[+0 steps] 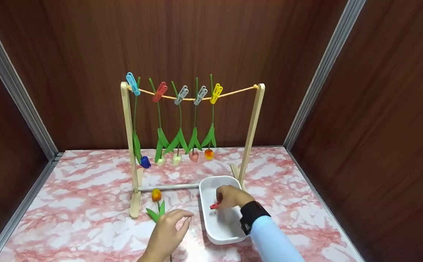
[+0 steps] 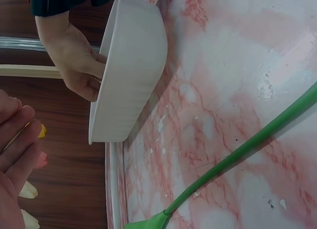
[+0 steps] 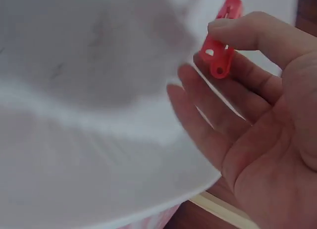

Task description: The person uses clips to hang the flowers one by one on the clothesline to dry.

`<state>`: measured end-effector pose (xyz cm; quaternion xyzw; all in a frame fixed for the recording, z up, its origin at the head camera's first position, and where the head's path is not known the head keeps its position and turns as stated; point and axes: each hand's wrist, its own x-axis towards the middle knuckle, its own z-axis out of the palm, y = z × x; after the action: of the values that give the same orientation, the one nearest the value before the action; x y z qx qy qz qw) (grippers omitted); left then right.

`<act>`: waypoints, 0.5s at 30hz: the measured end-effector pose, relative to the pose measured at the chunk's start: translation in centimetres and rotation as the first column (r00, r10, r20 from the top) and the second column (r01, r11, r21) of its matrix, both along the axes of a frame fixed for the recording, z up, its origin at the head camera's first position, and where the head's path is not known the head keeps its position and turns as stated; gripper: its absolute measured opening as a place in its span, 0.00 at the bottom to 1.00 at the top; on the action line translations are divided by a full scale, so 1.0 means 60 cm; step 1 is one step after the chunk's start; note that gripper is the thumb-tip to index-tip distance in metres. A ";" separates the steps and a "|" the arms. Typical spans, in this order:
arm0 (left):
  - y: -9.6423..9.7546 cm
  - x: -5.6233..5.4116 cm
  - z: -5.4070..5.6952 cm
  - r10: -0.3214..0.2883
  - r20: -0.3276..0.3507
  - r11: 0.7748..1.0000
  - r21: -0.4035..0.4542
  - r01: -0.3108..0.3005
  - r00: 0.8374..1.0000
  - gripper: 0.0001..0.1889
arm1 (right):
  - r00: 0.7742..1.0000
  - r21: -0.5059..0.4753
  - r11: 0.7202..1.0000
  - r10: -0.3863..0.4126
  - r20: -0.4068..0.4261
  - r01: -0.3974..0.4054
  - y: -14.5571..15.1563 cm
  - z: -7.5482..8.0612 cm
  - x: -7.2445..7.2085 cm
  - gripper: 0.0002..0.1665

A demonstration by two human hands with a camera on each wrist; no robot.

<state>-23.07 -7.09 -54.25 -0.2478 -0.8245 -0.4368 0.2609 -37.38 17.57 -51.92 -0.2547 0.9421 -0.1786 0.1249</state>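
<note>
My right hand (image 1: 233, 196) reaches into a white plastic basin (image 1: 223, 241) and pinches a red clothespin (image 3: 218, 44) between thumb and index finger. Its other fingers spread loosely in the right wrist view. To the left of the basin, an orange-yellow tulip (image 1: 156, 195) lies on the marbled table. My left hand (image 1: 167, 233) hovers over its stem (image 2: 237, 148), holding nothing, fingers relaxed and gently bent. The hand covers part of the stem in the head view.
Behind stands a wooden frame (image 1: 250, 138) with a sagging cord (image 1: 236, 91). Several tulips hang head down from it, clipped by a blue clothespin (image 1: 133, 83), a red one (image 1: 160, 92), two grey ones and a yellow one (image 1: 216, 93). Brown panels (image 1: 211, 36) enclose the table.
</note>
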 end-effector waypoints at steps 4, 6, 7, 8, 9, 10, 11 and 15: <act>0.000 -0.004 0.010 0.026 0.027 0.999 0.046 -0.027 0.999 0.08 | 0.997 -0.256 0.965 0.051 -0.056 -0.064 0.006 0.008 -0.002 0.10; 0.003 -0.009 0.015 0.046 0.032 0.997 0.069 -0.048 0.998 0.08 | 0.995 -0.344 0.935 0.060 -0.086 -0.086 0.007 0.014 -0.001 0.09; 0.005 -0.010 0.018 0.060 0.038 0.995 0.082 -0.063 0.997 0.08 | 0.994 -0.377 0.922 0.055 -0.097 -0.088 0.007 0.018 0.001 0.09; 0.006 -0.012 0.021 0.076 0.048 0.992 0.093 -0.080 0.996 0.08 | 0.994 -0.409 0.909 0.046 -0.103 -0.085 0.006 0.022 0.003 0.10; 0.008 -0.013 0.023 0.092 0.056 0.989 0.108 -0.098 0.994 0.09 | 0.994 -0.446 0.892 0.034 -0.100 -0.075 0.005 0.026 0.006 0.11; 0.010 -0.014 0.025 0.108 0.067 0.985 0.126 -0.116 0.992 0.09 | 0.995 -0.480 0.875 0.021 -0.098 -0.066 0.002 0.031 0.010 0.12; 0.012 -0.015 0.028 0.118 0.084 0.981 0.146 -0.130 0.989 0.09 | 0.995 -0.510 0.859 0.004 -0.095 -0.052 -0.001 0.035 0.015 0.13; 0.018 -0.013 0.041 0.133 0.165 0.960 0.225 -0.168 0.977 0.09 | 0.998 -0.672 0.741 -0.041 -0.053 -0.006 -0.022 0.057 0.040 0.17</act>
<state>-23.83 -6.02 -51.81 -0.1180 -0.7997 -0.5286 0.2592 -35.01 16.27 -48.52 -0.2793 0.8206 -0.4986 -0.0071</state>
